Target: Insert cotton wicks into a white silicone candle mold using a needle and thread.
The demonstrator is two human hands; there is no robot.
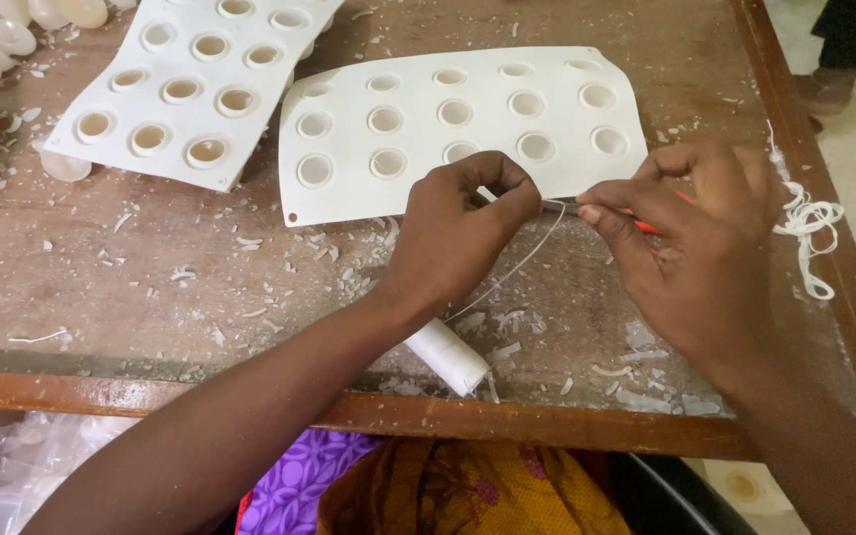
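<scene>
Left hand (463, 223) pinches a thin white thread (517, 266) at its tip. Right hand (700, 233) grips a slim orange-handled tool (646, 226), metal tip meeting the thread end between both hands. Thread runs down to a white spool (448, 357) lying near the table (101, 277) front edge, under the left wrist. Just beyond the hands: white mold tray (349, 178), cavities empty. Far left: second mold tray (121, 89), cavities filled. Wax flakes (279, 267) scattered around. Cut string pieces (809, 233) at right edge.

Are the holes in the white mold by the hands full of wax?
No, the holes in the white mold near both hands look hollow and empty.
</scene>
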